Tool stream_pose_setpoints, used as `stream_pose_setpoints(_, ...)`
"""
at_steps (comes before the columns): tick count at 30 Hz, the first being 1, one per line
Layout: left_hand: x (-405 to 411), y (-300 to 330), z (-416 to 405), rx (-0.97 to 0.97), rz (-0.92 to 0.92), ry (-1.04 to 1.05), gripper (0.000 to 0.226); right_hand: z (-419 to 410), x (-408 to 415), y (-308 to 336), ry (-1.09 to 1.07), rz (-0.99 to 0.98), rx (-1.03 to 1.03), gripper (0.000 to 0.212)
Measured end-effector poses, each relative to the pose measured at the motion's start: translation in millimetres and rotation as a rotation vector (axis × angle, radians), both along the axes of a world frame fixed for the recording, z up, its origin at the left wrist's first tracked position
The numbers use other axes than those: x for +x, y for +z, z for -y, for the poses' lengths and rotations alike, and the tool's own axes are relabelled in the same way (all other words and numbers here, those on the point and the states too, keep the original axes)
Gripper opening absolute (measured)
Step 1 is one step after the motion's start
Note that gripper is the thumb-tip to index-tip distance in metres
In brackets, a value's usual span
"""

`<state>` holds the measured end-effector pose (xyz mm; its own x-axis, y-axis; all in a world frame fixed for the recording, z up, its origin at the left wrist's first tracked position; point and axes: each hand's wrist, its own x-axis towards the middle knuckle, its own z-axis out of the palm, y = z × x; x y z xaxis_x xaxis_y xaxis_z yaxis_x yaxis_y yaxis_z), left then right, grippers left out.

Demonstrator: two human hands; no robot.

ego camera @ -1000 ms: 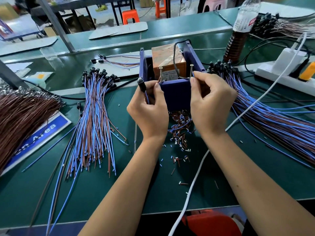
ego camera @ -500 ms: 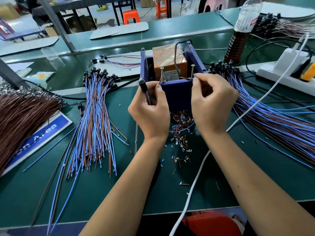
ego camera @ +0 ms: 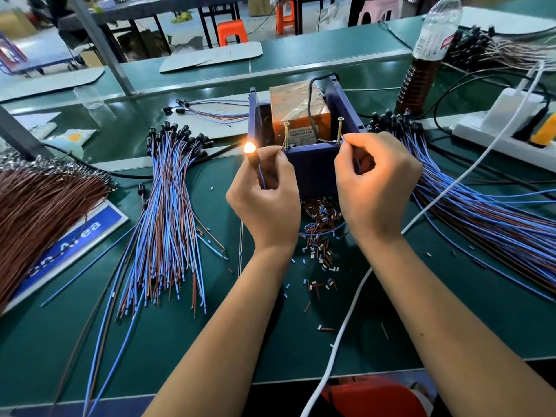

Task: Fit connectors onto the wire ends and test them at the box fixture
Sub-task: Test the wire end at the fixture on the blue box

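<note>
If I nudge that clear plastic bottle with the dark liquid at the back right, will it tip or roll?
The clear plastic bottle stands tall and narrow, so it probably tips fairly easily. The dark liquid fills only its lower part, which likely steadies it somewhat. Once on its side, its round body would probably roll.

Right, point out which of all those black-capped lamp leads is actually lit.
Only the lamp held in the left hand, just left of the blue box fixture, glows orange. The capped ends in the left bundle and right bundle are all dark.
</note>
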<state>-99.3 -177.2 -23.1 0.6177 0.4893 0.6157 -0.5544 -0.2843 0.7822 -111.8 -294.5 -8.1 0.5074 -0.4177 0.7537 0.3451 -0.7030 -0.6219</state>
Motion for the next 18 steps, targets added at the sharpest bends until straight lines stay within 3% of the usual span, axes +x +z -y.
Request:
stream_pose_setpoints(13,-6.3,6.6,2.6,-0.057,-0.04,0.027,0.014,3.9,-3.4,3.3,0.016,-0.031,0.068,0.013)
stream_pose_setpoints(18,-19.5,26.7,22.9,-0.132,-0.11,-0.075,0.015,26.5,-17.2,12.7,0.001,-0.071,0.13,0.017)
